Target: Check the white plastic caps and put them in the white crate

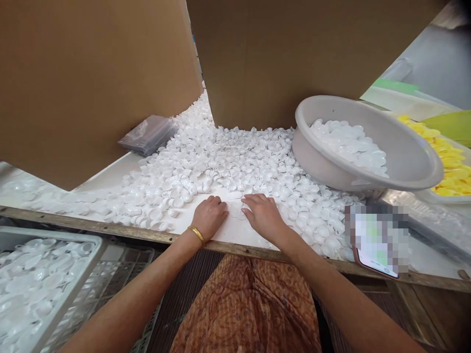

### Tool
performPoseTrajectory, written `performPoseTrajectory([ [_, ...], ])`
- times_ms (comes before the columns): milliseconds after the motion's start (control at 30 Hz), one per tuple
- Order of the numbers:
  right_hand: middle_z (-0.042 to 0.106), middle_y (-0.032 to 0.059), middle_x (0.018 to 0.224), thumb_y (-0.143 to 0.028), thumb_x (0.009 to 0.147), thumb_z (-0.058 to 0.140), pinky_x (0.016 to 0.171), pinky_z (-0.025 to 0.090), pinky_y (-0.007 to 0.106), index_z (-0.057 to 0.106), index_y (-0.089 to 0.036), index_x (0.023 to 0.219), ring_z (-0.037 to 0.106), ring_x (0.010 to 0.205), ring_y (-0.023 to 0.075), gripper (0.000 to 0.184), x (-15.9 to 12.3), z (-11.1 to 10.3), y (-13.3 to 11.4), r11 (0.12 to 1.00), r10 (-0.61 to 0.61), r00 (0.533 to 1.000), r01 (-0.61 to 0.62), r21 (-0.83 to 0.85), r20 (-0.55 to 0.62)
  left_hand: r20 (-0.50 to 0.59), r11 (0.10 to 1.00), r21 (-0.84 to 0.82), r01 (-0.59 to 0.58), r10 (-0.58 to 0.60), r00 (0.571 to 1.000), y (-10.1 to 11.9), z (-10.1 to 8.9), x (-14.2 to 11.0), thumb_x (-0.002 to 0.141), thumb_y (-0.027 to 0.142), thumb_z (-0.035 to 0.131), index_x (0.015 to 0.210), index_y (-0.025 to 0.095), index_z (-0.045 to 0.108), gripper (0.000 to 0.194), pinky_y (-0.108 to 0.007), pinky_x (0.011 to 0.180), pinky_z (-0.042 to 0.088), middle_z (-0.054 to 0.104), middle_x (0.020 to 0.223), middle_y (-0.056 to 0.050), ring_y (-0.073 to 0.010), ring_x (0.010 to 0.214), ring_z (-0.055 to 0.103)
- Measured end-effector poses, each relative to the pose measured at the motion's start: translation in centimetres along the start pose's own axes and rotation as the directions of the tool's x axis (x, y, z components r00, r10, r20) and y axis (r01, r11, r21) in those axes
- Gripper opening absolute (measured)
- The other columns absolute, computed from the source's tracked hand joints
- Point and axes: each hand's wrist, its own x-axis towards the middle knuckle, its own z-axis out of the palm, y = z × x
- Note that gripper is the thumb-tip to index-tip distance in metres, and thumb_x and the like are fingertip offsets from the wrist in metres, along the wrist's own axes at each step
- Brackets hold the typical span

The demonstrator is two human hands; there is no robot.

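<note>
My left hand (pixel 210 216) rests on the white tabletop near its front edge, a gold bangle (pixel 197 234) at the wrist. Its fingers are curled down and closed; whatever they hold, if anything, is hidden. Facing it, my right hand (pixel 264 218) has its thumb apart from the bent fingers, with nothing visible gripped. Between the two hands lie a few thin, pale round pieces, hard to make out against the white surface. A wide heap of small white plastic caps (pixel 243 157) spreads just beyond both hands.
A grey basin (pixel 316 164) with white pieces stands tilted at right, before yellow pieces (pixel 454 164). Large brown cardboard panels (pixel 257 59) rise behind the heap. A plastic-wrapped packet (pixel 149 135) lies left. Below are a crate (pixel 88 245) of white pieces and a phone (pixel 375 255) at the right edge.
</note>
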Motion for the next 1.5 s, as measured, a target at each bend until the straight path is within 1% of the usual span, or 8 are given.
performPoseTrajectory([
  [367, 0.062, 0.0091, 0.096, -0.029, 0.083, 0.057, 0.076, 0.036, 0.034, 0.062, -0.016, 0.093, 0.051, 0.095, 0.0225, 0.017, 6.0, 2.5, -1.0, 0.971, -0.068, 0.997, 0.073, -0.229, 0.027, 0.086, 0.999, 0.048, 0.001, -0.005, 0.996, 0.4, -0.9, 0.0, 0.087, 0.022, 0.039, 0.080, 0.012, 0.063, 0.026, -0.033, 0.067, 0.040, 0.061, 0.081, -0.010, -0.0244, 0.083, 0.056],
  [467, 0.064, 0.0066, 0.093, -0.028, 0.086, 0.053, 0.076, 0.035, 0.033, 0.063, -0.018, 0.091, 0.053, 0.093, 0.0210, 0.016, 5.5, 2.4, -0.5, 0.977, -0.084, 0.996, 0.088, -0.193, 0.026, 0.095, 0.986, -0.025, 0.162, -0.159, 0.983, -0.5, -1.6, -0.7, 0.088, 0.025, 0.035, 0.075, 0.015, 0.063, 0.033, -0.031, 0.064, 0.038, 0.062, 0.077, -0.008, -0.0213, 0.078, 0.058],
  [600, 0.066, 0.0033, 0.091, -0.027, 0.089, 0.047, 0.073, 0.035, 0.031, 0.063, -0.021, 0.094, 0.056, 0.091, 0.0191, 0.018, 4.6, 2.2, 0.0, 0.994, -0.034, 0.999, 0.034, -0.101, 0.001, 0.291, 0.926, -0.137, 0.353, -0.303, 0.908, -2.5, -1.8, -1.6, 0.082, 0.031, 0.046, 0.075, 0.019, 0.064, 0.023, -0.029, 0.060, 0.037, 0.063, 0.073, -0.004, -0.0198, 0.072, 0.058],
  [800, 0.068, 0.0024, 0.098, -0.024, 0.088, 0.047, 0.072, 0.038, 0.029, 0.061, -0.023, 0.105, 0.061, 0.089, 0.0185, 0.022, 3.9, 1.7, 0.4, 0.997, 0.081, 0.996, -0.080, 0.006, -0.027, 0.027, 0.940, -0.249, 0.235, -0.235, 0.971, -2.0, -0.5, -0.4, 0.080, 0.027, 0.055, 0.109, 0.022, 0.058, 0.030, -0.029, 0.075, 0.042, 0.060, 0.091, -0.005, -0.0201, 0.089, 0.055],
  [900, 0.069, 0.0019, 0.096, -0.025, 0.088, 0.046, 0.070, 0.039, 0.029, 0.061, -0.024, 0.106, 0.062, 0.087, 0.0190, 0.023, 3.6, 1.6, 0.5, 0.995, 0.097, 0.995, -0.097, 0.002, -0.029, -0.005, 0.950, -0.263, 0.166, -0.174, 0.985, -0.7, 0.4, 1.8, 0.080, 0.026, 0.056, 0.116, 0.022, 0.055, 0.037, -0.030, 0.076, 0.043, 0.059, 0.092, -0.006, -0.0209, 0.092, 0.054],
  [1067, 0.068, 0.0030, 0.095, -0.024, 0.090, 0.042, 0.072, 0.040, 0.029, 0.062, -0.024, 0.105, 0.061, 0.087, 0.0191, 0.025, 3.4, 2.0, 0.9, 0.995, 0.091, 0.996, -0.091, -0.044, -0.018, 0.023, 0.956, -0.248, 0.155, -0.154, 0.988, -0.1, 0.6, 3.8, 0.080, 0.025, 0.057, 0.092, 0.018, 0.063, 0.016, -0.028, 0.068, 0.043, 0.061, 0.085, -0.005, -0.0185, 0.080, 0.056],
  [1300, 0.063, 0.0069, 0.101, -0.020, 0.090, 0.039, 0.077, 0.038, 0.030, 0.062, -0.019, 0.105, 0.056, 0.093, 0.0198, 0.028, 2.4, 2.5, 0.9, 0.994, 0.064, 0.992, -0.073, -0.083, -0.106, -0.033, 0.999, -0.042, -0.011, 0.010, 0.999, -0.5, -0.4, 0.3, 0.087, 0.023, 0.044, 0.080, 0.014, 0.063, 0.022, -0.032, 0.068, 0.043, 0.060, 0.082, -0.009, -0.0210, 0.082, 0.054],
  [1500, 0.063, 0.0052, 0.099, -0.024, 0.090, 0.041, 0.077, 0.037, 0.032, 0.062, -0.020, 0.103, 0.053, 0.093, 0.0195, 0.025, 2.7, 2.5, -1.3, 1.000, -0.005, 0.996, 0.004, -0.014, -0.089, -0.174, 0.989, -0.012, 0.149, -0.149, 0.973, -4.2, -0.9, 0.5, 0.084, 0.019, 0.049, 0.102, 0.017, 0.061, 0.022, -0.032, 0.075, 0.044, 0.059, 0.097, -0.009, -0.0229, 0.092, 0.050],
])
